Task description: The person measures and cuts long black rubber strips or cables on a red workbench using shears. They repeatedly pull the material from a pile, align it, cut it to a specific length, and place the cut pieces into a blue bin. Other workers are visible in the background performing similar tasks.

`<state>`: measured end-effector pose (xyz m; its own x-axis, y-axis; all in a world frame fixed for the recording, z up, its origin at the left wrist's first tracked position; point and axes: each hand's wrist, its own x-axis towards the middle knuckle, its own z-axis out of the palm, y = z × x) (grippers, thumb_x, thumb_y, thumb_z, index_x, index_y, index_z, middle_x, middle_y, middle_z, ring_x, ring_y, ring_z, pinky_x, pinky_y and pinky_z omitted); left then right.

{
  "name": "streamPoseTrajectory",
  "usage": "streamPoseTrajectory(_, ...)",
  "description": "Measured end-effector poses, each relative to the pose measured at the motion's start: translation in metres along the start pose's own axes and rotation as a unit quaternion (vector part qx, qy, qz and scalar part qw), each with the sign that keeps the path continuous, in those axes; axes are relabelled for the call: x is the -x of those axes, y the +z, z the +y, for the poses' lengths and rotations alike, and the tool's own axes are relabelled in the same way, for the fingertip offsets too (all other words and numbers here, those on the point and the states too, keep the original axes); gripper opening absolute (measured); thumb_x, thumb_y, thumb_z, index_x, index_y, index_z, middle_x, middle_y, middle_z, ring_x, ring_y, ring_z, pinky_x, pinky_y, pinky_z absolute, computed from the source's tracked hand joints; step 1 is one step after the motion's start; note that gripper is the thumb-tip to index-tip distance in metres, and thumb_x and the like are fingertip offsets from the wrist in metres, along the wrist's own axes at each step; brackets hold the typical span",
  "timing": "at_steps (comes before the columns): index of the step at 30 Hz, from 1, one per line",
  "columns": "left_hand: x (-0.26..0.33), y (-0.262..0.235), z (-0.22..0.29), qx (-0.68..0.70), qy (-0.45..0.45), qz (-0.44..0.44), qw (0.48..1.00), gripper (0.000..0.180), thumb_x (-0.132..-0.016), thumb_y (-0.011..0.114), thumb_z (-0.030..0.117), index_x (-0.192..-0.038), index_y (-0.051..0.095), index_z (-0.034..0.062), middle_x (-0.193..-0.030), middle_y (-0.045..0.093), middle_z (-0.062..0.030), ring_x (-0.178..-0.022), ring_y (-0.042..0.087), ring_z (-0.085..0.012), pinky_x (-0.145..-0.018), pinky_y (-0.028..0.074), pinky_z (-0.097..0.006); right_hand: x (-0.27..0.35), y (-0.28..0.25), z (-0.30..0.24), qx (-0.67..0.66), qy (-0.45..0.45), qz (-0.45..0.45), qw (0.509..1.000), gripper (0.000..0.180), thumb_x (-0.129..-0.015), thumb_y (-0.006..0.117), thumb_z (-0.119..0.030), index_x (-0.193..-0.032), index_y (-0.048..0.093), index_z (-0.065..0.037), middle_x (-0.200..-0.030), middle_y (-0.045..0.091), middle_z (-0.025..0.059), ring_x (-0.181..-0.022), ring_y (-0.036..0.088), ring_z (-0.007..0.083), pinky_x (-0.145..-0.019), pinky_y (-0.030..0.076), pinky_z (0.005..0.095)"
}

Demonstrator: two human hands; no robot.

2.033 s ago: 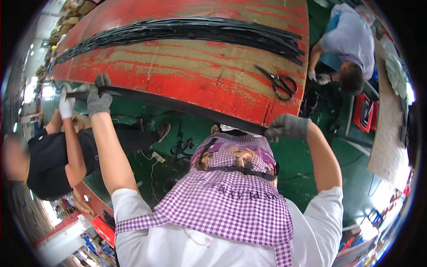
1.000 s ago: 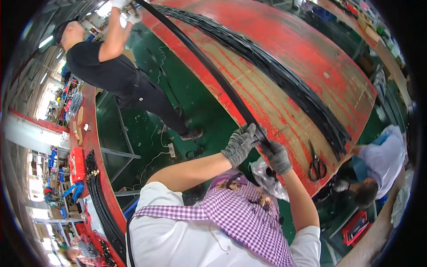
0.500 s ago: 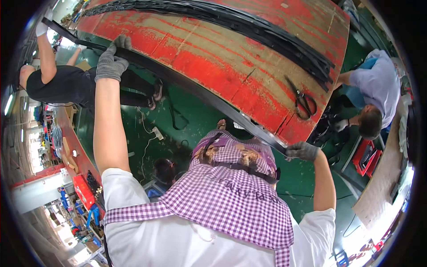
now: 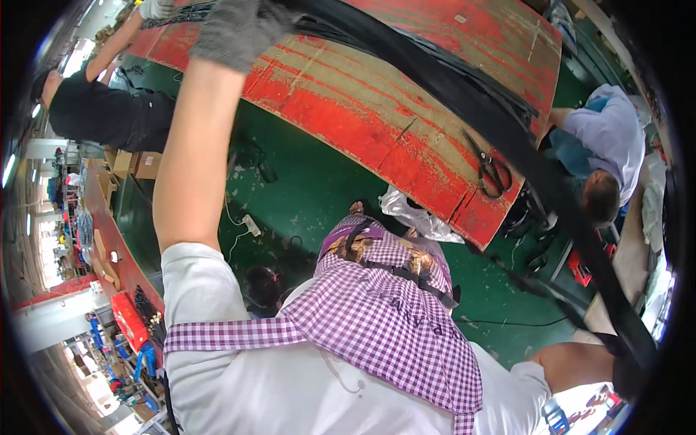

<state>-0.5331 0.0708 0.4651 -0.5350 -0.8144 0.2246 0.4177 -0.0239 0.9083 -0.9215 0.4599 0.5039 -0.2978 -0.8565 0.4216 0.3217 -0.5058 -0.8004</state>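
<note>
My left hand (image 4: pixel 243 35), in a grey knit glove, is closed on a long black strip (image 4: pixel 435 76) over the far left part of the table. From there the strip runs through the air, across the table, down to the lower right. Out at the right rim, my right hand (image 4: pixel 629 371) holds its other end, though the fingers are dark and smeared. Under the raised strip, a bundle of similar black strips (image 4: pixel 500 98) lies on the worn red table (image 4: pixel 348 130). Black-handled scissors (image 4: pixel 494 174) rest near the table's right corner.
At the left, a co-worker in black (image 4: pixel 109 112) reaches a gloved hand (image 4: pixel 156 9) to the table's far end. Another person (image 4: pixel 612 138) bends down beyond the right edge. Clear plastic sheeting (image 4: pixel 413 214) hangs below the near edge. A white power strip (image 4: pixel 251 225) lies on the green floor.
The black strip has been lifted from the table's near edge to above the table. My left hand moved up and right, my right hand out to the lower right. The left co-worker's hand shifted right.
</note>
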Motion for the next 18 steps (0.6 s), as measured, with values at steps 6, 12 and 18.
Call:
streamPoseTrajectory(6,0.018,-0.077,-0.033,0.198,-0.084,0.266,0.940,0.024,-0.087,0.040,0.012,-0.103,0.050,-0.0038,-0.105,0.054,-0.0166,-0.097,0.053,-0.0285,-0.087,0.045,-0.040,0.037,-0.061,0.031,0.361,0.559,-0.064,0.744,0.009,-0.071,0.061,-0.004,-0.079,0.058,0.000,-0.067,0.056,0.0060,-0.059,0.055,0.0158,-0.054,0.043,0.0310)
streamPoseTrajectory(12,0.094,-0.127,-0.054,0.174,-0.133,0.399,0.890,0.024,-0.087,0.041,0.015,-0.096,0.053,-0.0035,-0.089,0.060,-0.0157,-0.085,0.058,-0.0276,-0.074,0.051,-0.037,0.024,-0.010,0.097,0.439,0.374,-0.480,0.661,0.023,-0.070,0.067,-0.013,-0.089,0.059,-0.001,-0.076,0.060,0.0078,-0.063,0.056,0.0209,-0.057,0.045,0.0290)
streamPoseTrajectory(18,0.092,-0.185,-0.118,0.327,-0.142,0.426,0.831,0.014,-0.083,0.046,0.011,-0.081,0.051,-0.0024,-0.071,0.055,-0.0145,-0.066,0.056,-0.0251,-0.066,0.049,-0.040,0.047,-0.030,0.121,0.107,0.532,-0.337,0.769,0.028,-0.074,0.066,-0.019,-0.093,0.059,0.000,-0.073,0.060,0.0039,-0.066,0.055,0.0099,-0.059,0.045,0.0244)
